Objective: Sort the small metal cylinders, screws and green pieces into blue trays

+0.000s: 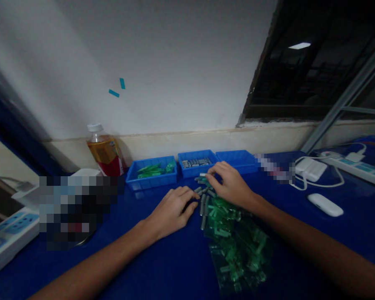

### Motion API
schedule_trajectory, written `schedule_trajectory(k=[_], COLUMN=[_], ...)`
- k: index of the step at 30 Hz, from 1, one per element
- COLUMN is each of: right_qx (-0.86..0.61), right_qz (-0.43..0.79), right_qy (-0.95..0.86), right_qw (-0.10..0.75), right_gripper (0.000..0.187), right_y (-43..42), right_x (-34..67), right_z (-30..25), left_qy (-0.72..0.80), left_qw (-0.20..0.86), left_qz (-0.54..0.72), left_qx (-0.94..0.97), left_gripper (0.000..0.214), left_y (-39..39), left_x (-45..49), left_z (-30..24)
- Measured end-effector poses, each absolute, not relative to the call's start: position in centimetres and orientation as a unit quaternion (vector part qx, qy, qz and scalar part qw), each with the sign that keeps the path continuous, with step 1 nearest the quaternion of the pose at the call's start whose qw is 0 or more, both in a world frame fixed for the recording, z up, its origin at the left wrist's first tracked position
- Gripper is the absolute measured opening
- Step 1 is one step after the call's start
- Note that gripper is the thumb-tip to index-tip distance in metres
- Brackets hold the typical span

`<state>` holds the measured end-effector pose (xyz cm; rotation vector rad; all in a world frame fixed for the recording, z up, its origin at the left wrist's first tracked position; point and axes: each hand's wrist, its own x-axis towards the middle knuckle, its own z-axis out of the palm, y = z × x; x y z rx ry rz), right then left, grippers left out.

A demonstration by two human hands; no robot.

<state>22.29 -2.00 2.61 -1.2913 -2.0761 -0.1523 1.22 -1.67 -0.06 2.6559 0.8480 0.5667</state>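
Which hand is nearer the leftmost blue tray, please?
Left: the left hand is in front and slightly right of the blue tray; the right hand is farther right.

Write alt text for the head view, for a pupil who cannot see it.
A person's left hand and right hand reach toward small silvery pieces beside a heap of green pieces on a blue table. Behind them stand three blue trays, with a bottle to their left.

right grip [228,180] at pale piece [202,174] | left grip [174,208] beside loose pieces [203,206]
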Motion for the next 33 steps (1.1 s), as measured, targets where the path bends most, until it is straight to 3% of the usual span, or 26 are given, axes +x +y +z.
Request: schedule_trajectory(k=[8,15,18,26,29,33], right_qx=[-0.615,-0.536,-0.518,-0.429,-0.416,-0.429], right_qz=[-0.121,-0.073,-0.051,-0.068,-0.093,-0.112], right_qy=[-0.740,-0.795,-0.815,-0.873,-0.875,-0.863], right_qw=[0.244,0.275,0.253,0.224,0.231,0.242], right_gripper=[0.036,0.030,0.027,0.016,0.013,0.023], right_y=[3.7,-2.3,-4.5,-7.2,-7.7,-8.0], right_x=[22.1,22.8,23.0,21.2,21.0,20.9], right_z=[4.2,2.9,2.4,1.8,1.8,1.8], left_qy=[0.377,0.399,0.382,0.342,0.343,0.332], left_qw=[0.045,-0.054,-0.024,0.218,0.219,0.182], left_qz=[0.161,0.118,0.138,0.294,0.325,0.337], left_qx=[0.911,0.908,0.913,0.866,0.854,0.862], left_gripper=[0.026,0.019,0.016,0.007,0.007,0.014], left_y=[-1.3,-1.3,-1.5,-4.4,-5.6,-6.6], left_x=[2.7,4.1,4.0,3.0,2.7,2.6], left_z=[-0.1,0.3,0.3,0.9,1.0,0.5])
